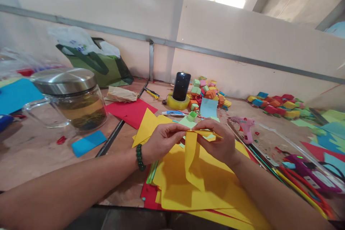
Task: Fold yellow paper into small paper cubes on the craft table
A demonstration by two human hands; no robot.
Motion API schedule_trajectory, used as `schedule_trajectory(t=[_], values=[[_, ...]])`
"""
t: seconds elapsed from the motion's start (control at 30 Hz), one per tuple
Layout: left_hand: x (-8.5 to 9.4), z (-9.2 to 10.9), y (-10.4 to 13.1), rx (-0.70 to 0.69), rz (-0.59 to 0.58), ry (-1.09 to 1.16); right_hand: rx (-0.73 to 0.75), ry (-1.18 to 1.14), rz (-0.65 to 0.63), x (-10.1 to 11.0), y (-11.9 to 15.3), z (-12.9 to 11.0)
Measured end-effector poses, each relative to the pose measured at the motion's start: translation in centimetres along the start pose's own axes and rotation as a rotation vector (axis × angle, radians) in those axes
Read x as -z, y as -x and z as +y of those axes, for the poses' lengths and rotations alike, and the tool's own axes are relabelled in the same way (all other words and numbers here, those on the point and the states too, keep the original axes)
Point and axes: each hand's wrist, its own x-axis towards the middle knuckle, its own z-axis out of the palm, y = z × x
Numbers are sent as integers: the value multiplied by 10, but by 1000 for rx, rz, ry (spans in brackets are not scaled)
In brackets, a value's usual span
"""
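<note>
The fingers of the left hand [167, 140] and the right hand [217, 142] pinch the top edge of a folded yellow sheet [192, 161] — thumbs and forefingers nearly meeting at the centre of the frame, the sheet's lower part hanging down in a slanted point. A bracelet of dark green beads [140, 157] circles the left wrist. Directly below lies a stack of yellow paper [178, 194], with red and green edges showing beneath it. A small green paper box [192, 116] sits just beyond the fingertips, near a blue-and-white tube [173, 113]. Farther up, a smartphone [181, 86] leans upright in a roll of yellow tape [178, 103], and a heap of colourful folded paper pieces [210, 91] lies to its right. A pink glue gun [246, 127] rests right of centre on the worktop [121, 172]. At the left of the frame stands a lidded glass mug [83, 109] of tea — a green bag [102, 68] behind it, a blue paper rectangle [89, 143] in front and to its right.
</note>
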Motion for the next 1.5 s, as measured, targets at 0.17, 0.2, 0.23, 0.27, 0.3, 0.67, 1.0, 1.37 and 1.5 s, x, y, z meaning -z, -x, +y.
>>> schedule_trajectory(t=[0.17, 0.2, 0.23, 0.27, 0.3, 0.67, 1.0, 1.37, 1.5], values=[[4, 2, -3, -15, -37, 23, -47, -3, 16, 1, 1, -4], [4, 1, -3, -26, -41, 28, -40, -12, 16, 1, 1, -4], [5, 1, -4, -35, -43, 31, -34, -22, 15, 1, 2, -4], [5, 0, -4, -40, -43, 33, -33, -31, 10, 1, 2, -4], [5, -1, -5, -42, -42, 35, -34, -41, 6, 1, 2, -4], [8, -4, -5, -26, -43, -27, -22, -98, -19, -1, 2, -3], [4, 3, 4, -14, -171, -138, 149, 172, 93, -6, 2, 3], [-7, 3, 11, -128, -151, -503, 337, 344, 37, -3, 2, 3], [-8, 3, 12, -158, -169, -545, 335, 371, 53, -3, 3, 1]])
